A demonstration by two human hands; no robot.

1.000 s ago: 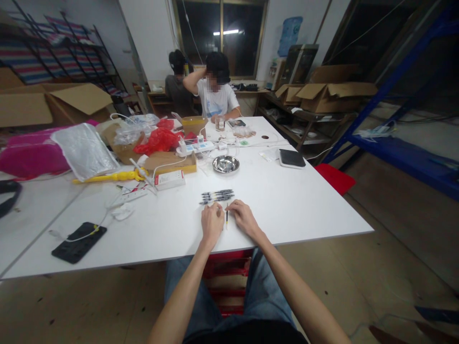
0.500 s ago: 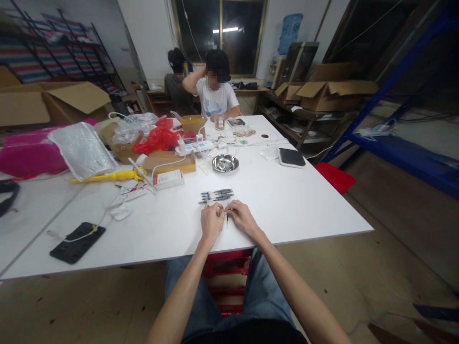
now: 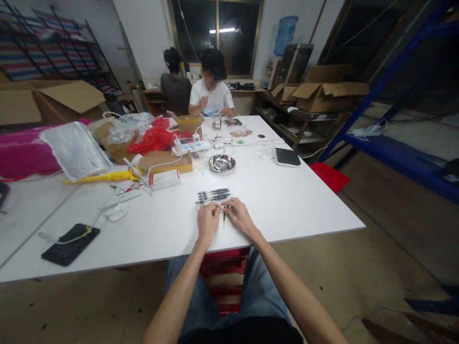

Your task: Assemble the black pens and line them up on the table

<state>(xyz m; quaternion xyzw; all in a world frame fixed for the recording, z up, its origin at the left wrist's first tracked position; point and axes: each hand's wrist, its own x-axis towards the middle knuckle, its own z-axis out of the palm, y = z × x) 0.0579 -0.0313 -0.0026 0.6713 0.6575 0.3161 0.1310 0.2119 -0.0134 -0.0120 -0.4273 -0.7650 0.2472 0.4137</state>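
My left hand point(image 3: 208, 220) and my right hand point(image 3: 238, 214) are close together near the table's front edge, fingers closed in a pinch. Something small and pale is between their fingertips, too small to make out. A thin dark pen refill point(image 3: 224, 218) with a yellowish part points toward me just below the fingertips; whether it is held or lies on the table I cannot tell. Just beyond my hands, several black-and-clear pens point(image 3: 213, 195) lie side by side. Farther back stands a shiny round metal dish point(image 3: 222, 164) with small dark pieces in it.
On the white table point(image 3: 287, 205) are a black phone-like slab point(image 3: 71, 244) with a cable, a white-and-red box point(image 3: 164, 179), a power strip point(image 3: 191, 147), red plastic bags point(image 3: 154, 139) and a black-topped device point(image 3: 287, 157). A person in a white shirt point(image 3: 215, 99) sits across the table.
My hands stay together, with a slight shift of the fingers. The view has turned slightly. The person across has lowered a raised arm from the head to the chest.
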